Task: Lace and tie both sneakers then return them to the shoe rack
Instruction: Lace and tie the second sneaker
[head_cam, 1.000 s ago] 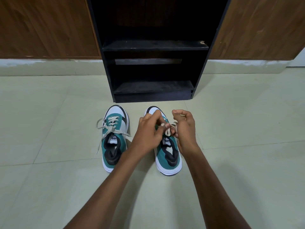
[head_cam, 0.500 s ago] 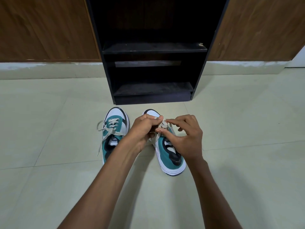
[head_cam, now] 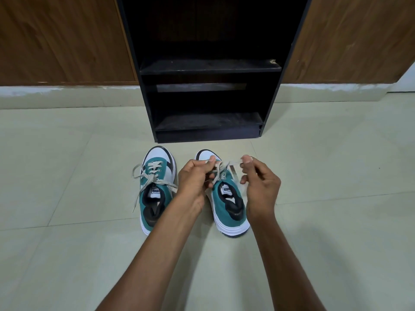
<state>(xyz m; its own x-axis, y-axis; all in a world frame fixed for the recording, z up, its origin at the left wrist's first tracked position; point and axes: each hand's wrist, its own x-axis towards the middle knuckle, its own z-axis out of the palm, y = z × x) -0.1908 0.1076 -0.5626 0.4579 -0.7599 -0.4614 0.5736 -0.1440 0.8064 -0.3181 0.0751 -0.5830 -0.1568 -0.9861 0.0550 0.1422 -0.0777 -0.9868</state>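
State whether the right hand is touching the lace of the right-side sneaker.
Touching: the head view shows the right hand pinching the lace at its fingertips.

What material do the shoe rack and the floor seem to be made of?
Shoe rack: probably laminated board, matte black; the flat panels have square edges, and one shelf corner looks chipped pale.
Floor: probably ceramic or stone tile, pale and slightly glossy; thin joint lines cross it, and it shows soft reflections.
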